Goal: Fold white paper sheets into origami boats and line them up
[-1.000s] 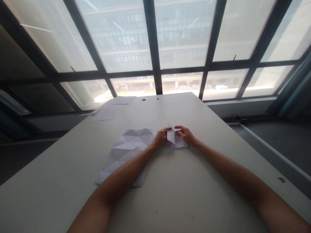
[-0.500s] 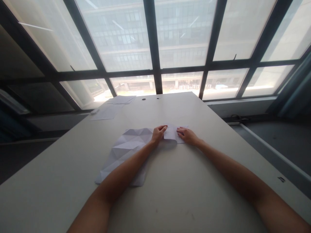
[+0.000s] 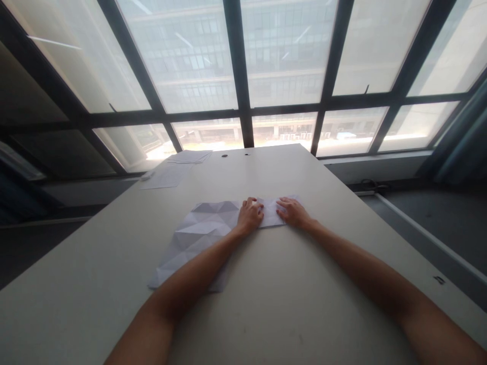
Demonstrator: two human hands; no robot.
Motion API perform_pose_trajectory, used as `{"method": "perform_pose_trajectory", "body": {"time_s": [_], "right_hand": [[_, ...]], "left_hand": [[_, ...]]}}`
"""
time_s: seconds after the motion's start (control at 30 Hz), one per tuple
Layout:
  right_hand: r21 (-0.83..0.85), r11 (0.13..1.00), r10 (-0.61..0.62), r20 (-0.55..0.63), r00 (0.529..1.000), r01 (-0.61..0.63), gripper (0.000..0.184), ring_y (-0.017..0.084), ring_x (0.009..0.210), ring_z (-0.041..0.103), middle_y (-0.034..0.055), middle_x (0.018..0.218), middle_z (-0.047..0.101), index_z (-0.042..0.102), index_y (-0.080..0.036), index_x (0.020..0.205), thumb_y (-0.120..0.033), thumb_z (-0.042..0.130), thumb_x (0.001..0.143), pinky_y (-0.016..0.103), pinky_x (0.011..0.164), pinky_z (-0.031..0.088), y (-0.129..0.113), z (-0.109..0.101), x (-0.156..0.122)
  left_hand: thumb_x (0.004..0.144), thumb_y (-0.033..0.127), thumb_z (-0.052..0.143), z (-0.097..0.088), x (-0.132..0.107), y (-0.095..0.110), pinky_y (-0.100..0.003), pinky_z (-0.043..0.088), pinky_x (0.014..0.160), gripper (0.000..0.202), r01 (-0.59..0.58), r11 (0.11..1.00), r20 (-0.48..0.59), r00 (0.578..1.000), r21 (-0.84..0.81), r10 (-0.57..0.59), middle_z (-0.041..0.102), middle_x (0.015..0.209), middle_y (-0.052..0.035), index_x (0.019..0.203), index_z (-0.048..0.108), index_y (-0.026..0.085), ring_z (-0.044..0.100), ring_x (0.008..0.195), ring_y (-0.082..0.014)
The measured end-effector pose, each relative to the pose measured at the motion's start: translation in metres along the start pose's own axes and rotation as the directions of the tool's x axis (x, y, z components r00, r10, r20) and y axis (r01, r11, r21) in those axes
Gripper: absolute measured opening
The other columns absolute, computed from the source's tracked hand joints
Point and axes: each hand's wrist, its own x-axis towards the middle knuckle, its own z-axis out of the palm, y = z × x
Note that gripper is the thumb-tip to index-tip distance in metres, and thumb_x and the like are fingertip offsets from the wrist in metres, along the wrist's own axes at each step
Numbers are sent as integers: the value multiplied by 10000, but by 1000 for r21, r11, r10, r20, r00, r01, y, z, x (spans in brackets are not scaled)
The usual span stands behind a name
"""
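Note:
A small folded piece of white paper (image 3: 271, 212) lies flat on the pale table (image 3: 274, 294). My left hand (image 3: 250, 217) rests on its left part, fingers curled down and pressing on it. My right hand (image 3: 292, 213) lies on its right part with fingers stretched flat. Just left of my left hand lies a larger creased white sheet (image 3: 198, 238), partly under my left forearm.
Several flat sheets of paper (image 3: 175, 170) lie at the table's far left corner. Two small dark holes (image 3: 224, 155) sit near the far edge. Behind the table is a large window with dark frames (image 3: 243, 116); the floor drops away to the right.
The small paper was lifted between both hands' fingertips a second ago; it has since been laid flat, and both hands now press down on it.

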Motion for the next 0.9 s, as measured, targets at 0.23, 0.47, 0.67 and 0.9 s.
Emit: {"method": "perform_pose_trajectory", "body": {"time_s": [0.23,0.47,0.67,0.9], "right_hand": [[70,970,-242,149,959,234,527,288,1480,299,149,1572,394,468,-201,1483,-430,443,1009,548,1195,207,-6,6,-4],[151,956,-273,134,953,253,558,223,1484,298,83,1598,365,363,-252,1544,-368,439,1003,471,1218,194,-15,7,-4],[139,987,-100,145,984,80,546,213,1487,292,104,1587,381,399,-186,1528,-282,421,991,438,1227,168,-12,16,1],[28,996,80,210,974,-88,612,253,1523,181,140,1631,267,349,-148,1549,-454,363,1019,489,1223,109,-5,13,4]], "left_hand": [[896,190,530,-2,-1,2,-487,236,1210,333,-111,987,117,988,115,98,501,1483,-91,1189,686,216,405,1411,-254],[976,272,390,7,-4,7,-457,169,1228,533,-255,967,283,926,-22,251,405,1567,-127,1494,417,151,324,1473,-232],[1026,441,338,9,-5,5,-451,145,1222,608,-252,967,346,906,-27,246,268,1630,-138,1562,299,158,220,1516,-258],[1033,482,299,9,-4,5,-455,118,1221,625,-286,958,382,885,0,264,231,1642,-134,1569,291,160,164,1531,-260]]}}
